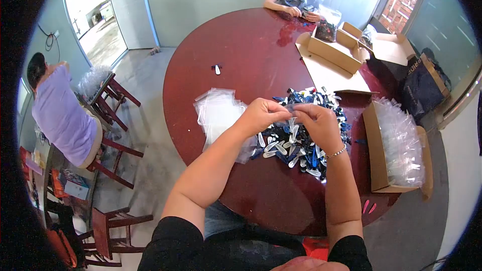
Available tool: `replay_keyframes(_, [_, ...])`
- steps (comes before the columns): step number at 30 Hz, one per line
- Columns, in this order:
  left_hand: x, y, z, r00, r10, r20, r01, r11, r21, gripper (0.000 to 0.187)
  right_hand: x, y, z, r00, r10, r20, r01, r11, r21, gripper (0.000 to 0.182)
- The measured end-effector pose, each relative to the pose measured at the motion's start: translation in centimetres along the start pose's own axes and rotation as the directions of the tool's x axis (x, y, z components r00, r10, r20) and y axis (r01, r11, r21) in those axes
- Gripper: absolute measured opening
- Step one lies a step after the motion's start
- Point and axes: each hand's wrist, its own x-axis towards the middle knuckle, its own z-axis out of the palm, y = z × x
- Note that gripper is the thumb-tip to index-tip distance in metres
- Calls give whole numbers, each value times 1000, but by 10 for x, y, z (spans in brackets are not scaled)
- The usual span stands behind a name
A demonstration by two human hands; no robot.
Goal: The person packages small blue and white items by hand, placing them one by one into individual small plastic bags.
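Above a pile of hair clips [293,153] in white, blue and black, my two hands meet with fingertips nearly touching. My left hand [263,116] is closed in a pinch on a small clear bag [289,108]. My right hand [319,123], with a bracelet at the wrist, pinches the same bag from the other side. What is inside the bag is too small to tell. Flat clear plastic bags [217,115] lie in a stack left of the pile, partly behind my left forearm. One white clip [217,70] lies farther back on the red table [241,40].
An open box [375,155] of clear bags stands right of the pile. Cardboard boxes [331,52] lie at the back right. A co-worker [293,0] sits across the table; another person [65,110] sits at the left near wooden stools [113,231]. Two pink clips [369,207] lie near the right edge.
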Motion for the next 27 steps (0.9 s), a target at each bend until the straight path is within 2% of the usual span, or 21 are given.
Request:
replay_keyframes(3, [0, 0, 3, 998, 63, 15, -64, 995, 72, 11, 0, -4, -4, 1000, -19, -9, 20, 999, 28, 16])
replay_keyframes(7, [1, -5, -1, 1000, 20, 3, -20, 978, 207, 11, 0, 1, -8, 999, -46, -4, 46, 995, 88, 20])
replay_keyframes(10, [3, -7, -4, 1000, -18, -18, 22, 975, 221, 12, 0, -2, -10, 995, -90, 38, 85, 988, 126, 22])
replay_keyframes(12, [4, -7, -7, 998, 58, -3, -55, 967, 248, 15, -2, -11, -15, 983, -141, 120, 134, 989, 67, 24])
replay_keyframes(13, [4, -6, -8, 998, 58, -3, -56, 967, 247, 15, -3, -13, -17, 983, -141, 120, 134, 989, 66, 24])
replay_keyframes(15, [3, -5, -10, 996, 56, 64, -62, 994, 90, 19, -4, -15, -20, 973, -103, 206, 100, 995, 24, 25])
replay_keyframes(19, [3, -2, -11, 990, 55, 132, -71, 990, 123, 23, -8, -27, -28, 941, -193, 278, 208, 978, -24, 25])
replay_keyframes(21, [0, 5, -10, 996, -29, 84, 20, 995, 100, 22, -8, -29, -30, 918, -186, 350, 201, 980, -6, 25])
replay_keyframes(22, [1, 4, -12, 996, -29, 84, 20, 995, 100, 22, -7, -26, -30, 918, -186, 350, 201, 980, -6, 25])
replay_keyframes(24, [3, 2, -16, 999, -16, -39, 28, 945, 325, 30, -6, -17, -29, 881, -334, 336, 386, 917, -98, 25])
replay_keyframes(25, [2, 4, -15, 999, -16, -39, 28, 945, 325, 30, -7, -15, -28, 881, -334, 336, 385, 917, -98, 25])
replay_keyframes(27, [-1, 8, -12, 976, 216, -25, -192, 911, 364, 52, -11, -12, -26, 897, -283, 339, 391, 867, -310, 28])
